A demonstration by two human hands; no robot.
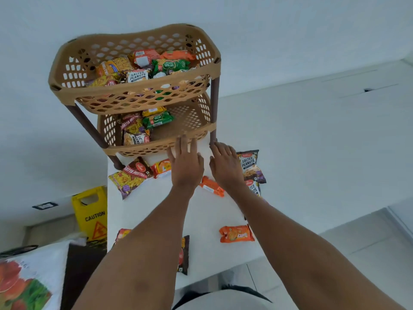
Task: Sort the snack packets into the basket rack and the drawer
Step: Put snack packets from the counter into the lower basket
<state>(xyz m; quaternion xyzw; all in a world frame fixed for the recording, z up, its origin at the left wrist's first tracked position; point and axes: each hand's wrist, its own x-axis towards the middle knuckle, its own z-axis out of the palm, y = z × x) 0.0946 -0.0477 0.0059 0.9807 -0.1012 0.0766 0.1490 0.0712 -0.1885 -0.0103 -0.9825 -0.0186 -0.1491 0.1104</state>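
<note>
Tan plastic basket rack (136, 93) stands just beyond both grips, 2 tiers, snack packets in each. The lower basket (190, 117) is bare on the side nearest the grips.

Step in hand, my guess: steadying or nudging the rack before the next pkt goes in. To do it well, keep one grip on the rim so the light rack doesn't slide on the tabletop (201, 215). Take the closest pkt w/ the other grip and drop it flat in the bare side of the lower tier. Closest are the salted peanuts pkt (249, 163), just right of the right grip, and the orange biscuit pkt (211, 186), between the wrists. Drawer not in view.

Left grip (186, 163): wide, fingers straight and spread, tips at the lower basket's front rim, seemingly touching; holds nothing. Right grip (225, 163): wide too, flat and empty, tips by the rack's brown leg (213, 130); can't tell if touching.
</note>
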